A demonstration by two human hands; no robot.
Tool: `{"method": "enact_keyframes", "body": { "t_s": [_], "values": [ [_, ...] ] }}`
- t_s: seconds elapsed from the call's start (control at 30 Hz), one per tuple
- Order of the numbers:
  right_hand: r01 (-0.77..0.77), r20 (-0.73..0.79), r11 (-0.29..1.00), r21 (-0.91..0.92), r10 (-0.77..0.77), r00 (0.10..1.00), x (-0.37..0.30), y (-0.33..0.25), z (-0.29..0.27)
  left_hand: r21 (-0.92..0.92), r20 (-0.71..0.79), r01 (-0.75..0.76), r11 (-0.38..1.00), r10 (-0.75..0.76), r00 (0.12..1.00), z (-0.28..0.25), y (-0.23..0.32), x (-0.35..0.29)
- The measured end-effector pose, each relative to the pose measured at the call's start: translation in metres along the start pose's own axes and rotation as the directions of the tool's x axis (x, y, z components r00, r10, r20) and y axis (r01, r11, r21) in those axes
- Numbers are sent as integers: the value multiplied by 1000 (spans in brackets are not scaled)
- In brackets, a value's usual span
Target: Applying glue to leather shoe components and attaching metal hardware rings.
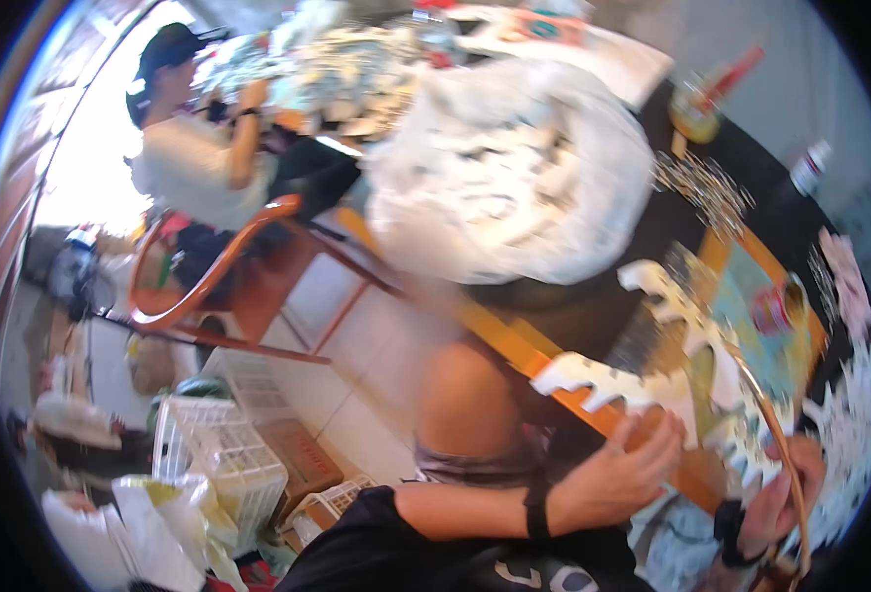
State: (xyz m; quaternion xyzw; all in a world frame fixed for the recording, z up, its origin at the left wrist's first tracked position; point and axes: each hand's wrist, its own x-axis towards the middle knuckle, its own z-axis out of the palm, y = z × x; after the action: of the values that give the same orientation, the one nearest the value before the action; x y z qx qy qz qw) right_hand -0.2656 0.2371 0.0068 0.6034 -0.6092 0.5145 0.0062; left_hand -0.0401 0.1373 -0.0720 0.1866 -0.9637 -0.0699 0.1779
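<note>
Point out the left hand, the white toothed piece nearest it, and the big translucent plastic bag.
Left hand (pixel 611 481): head view, on the back of the hand.
White toothed piece (pixel 608 379): head view, on its body beside the teeth.
Plastic bag (pixel 578 252): head view, on its outer wall.

Your left forearm (pixel 475 511) passes below your bent, bare knee (pixel 467 405) in the view, and your left hand (pixel 638 474) sits to the right of that knee, fingers curled. Your right hand (pixel 779 501) is farther right of the knee, fingers bent. Your 2 hands are apart; their grip is unclear.
</note>
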Motion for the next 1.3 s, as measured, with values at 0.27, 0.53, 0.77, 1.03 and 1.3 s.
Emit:
{"method": "enact_keyframes", "body": {
  "t_s": [0.27,0.53,0.77,1.03,1.3],
  "values": [
    [-11,77,995,101,4,997,-5,-41,6,-114,6,28,993,-27,1000,6,3,-6],
    [110,33,994,-10,-110,993,-25,-45,-7,-95,-168,41,995,-56,984,-2,5,-11],
    [81,-90,995,55,-76,993,-66,-22,-20,-214,-362,6,977,-85,928,-68,18,-24],
    [315,-217,903,-292,-383,898,-68,-28,-17,-419,-566,-446,791,156,809,-177,37,-17],
    [405,-271,902,-147,-431,861,-45,-70,-9,-307,-522,-652,693,450,724,-246,23,-46]
  ]
}}
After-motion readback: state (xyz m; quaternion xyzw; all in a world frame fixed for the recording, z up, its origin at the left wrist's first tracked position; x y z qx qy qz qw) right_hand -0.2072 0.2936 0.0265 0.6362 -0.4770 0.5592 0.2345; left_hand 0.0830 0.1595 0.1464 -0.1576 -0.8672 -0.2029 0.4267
